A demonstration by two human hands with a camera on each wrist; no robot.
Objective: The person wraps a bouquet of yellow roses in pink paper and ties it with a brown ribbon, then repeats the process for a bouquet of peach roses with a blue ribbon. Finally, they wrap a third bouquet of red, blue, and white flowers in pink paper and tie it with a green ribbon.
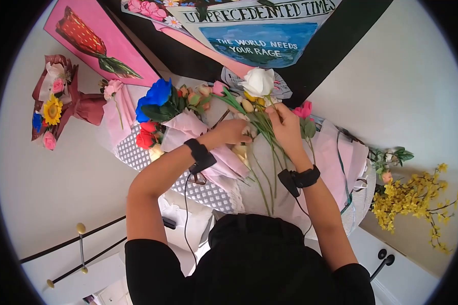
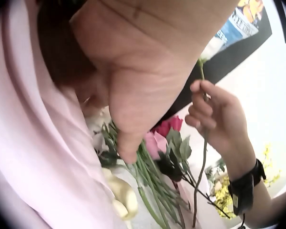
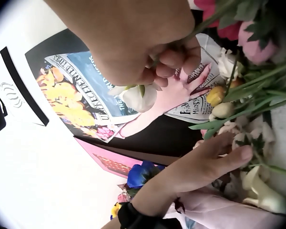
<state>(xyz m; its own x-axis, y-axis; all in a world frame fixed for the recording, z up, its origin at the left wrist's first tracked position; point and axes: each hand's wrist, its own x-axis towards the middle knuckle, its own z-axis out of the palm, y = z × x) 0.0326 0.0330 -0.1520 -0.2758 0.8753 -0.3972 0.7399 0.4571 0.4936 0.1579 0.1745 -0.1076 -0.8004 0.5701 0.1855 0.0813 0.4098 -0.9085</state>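
My right hand [image 1: 286,131] pinches the stem of a white rose [image 1: 258,82] just below its bloom; in the left wrist view that stem [image 2: 203,157] hangs down past the fingers. Lower and to the left, my left hand [image 1: 232,132] holds a leafy stem with small pale flowers between thumb and fingers, its fingertips partly hidden by petals in the right wrist view [image 3: 205,167]. Between the hands lies a bundle of green stems [image 1: 262,127] with yellow and cream tulips. A cream calla-like flower [image 3: 266,192] rests under the left hand.
Pink paper [image 1: 229,165] lies beside the left forearm, more pink paper [image 1: 328,168] at the right. Blue flowers [image 1: 155,99] and red flowers [image 1: 145,137] are on the left. Yellow blossom branches [image 1: 409,198] stand far right. Painted boards, one with a strawberry [image 1: 84,33], lean behind.
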